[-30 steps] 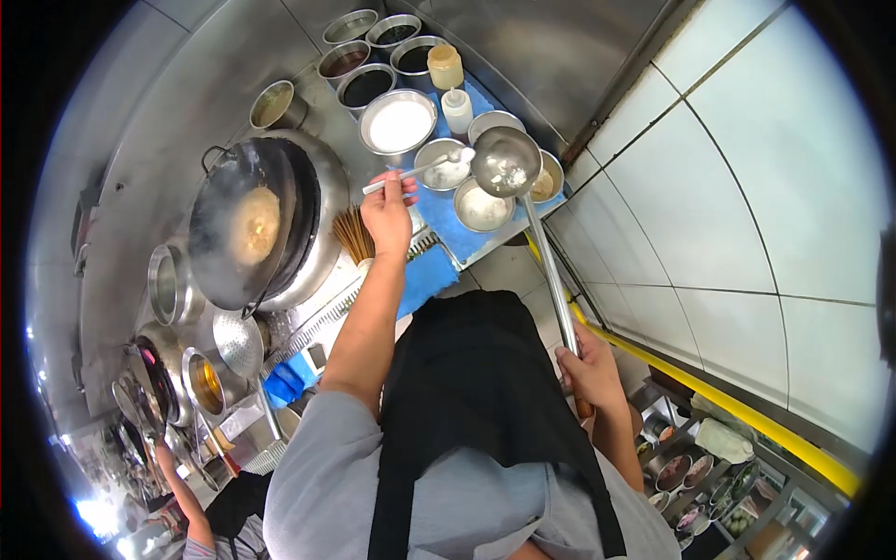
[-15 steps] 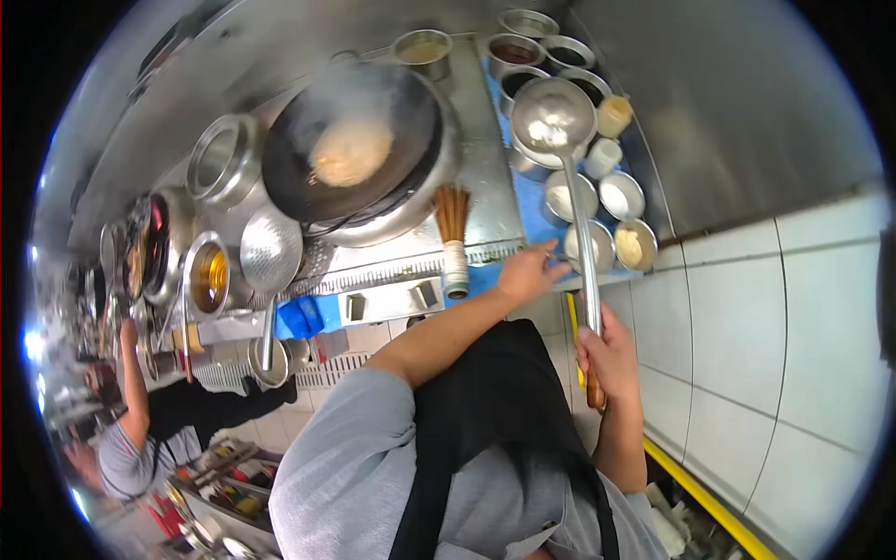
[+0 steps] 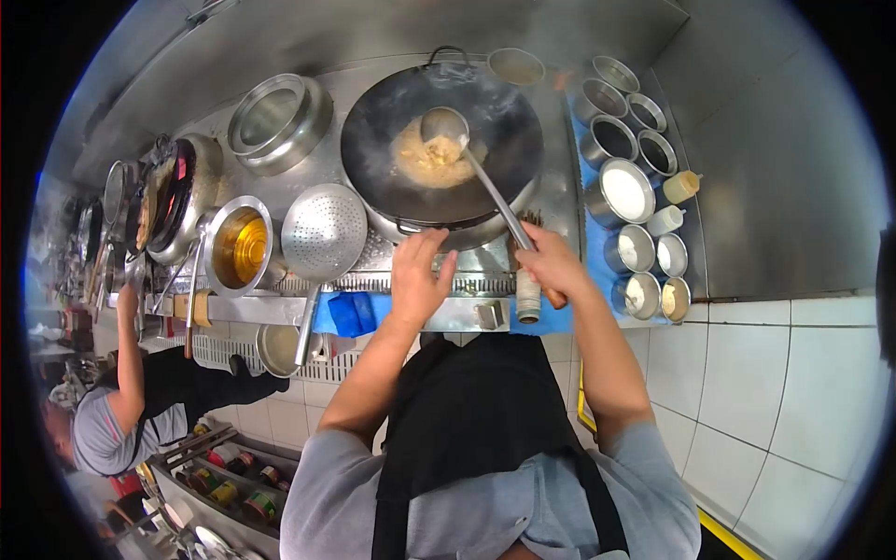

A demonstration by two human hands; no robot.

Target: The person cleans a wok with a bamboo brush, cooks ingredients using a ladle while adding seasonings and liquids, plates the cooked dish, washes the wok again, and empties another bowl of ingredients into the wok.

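Observation:
My right hand (image 3: 554,264) is wrapped round the wooden-ended handle of a metal ladle (image 3: 492,189). The ladle's bowl is down in the black wok (image 3: 504,121), over a pale, brownish mass of food (image 3: 415,161). Just in front of the wok's near loop handle is my left hand (image 3: 420,278), fingers stretched out and thumb apart. Its fingertips are close to that handle; whether they touch it I cannot tell. A bamboo wok brush (image 3: 528,297) stands below my right hand, partly hidden by it.
Metal seasoning pots and squeeze bottles (image 3: 665,220) line the right side. To the left are a perforated skimmer (image 3: 324,233), a bowl of oil (image 3: 245,247) and stacked metal pots (image 3: 313,126). A blue cloth (image 3: 352,314) lies at the counter edge. Another person (image 3: 131,425) works at far left.
My right hand has brought the ladle from above the seasoning pots into the wok. My left hand has moved from beside the pots to the wok's near handle. The view has turned.

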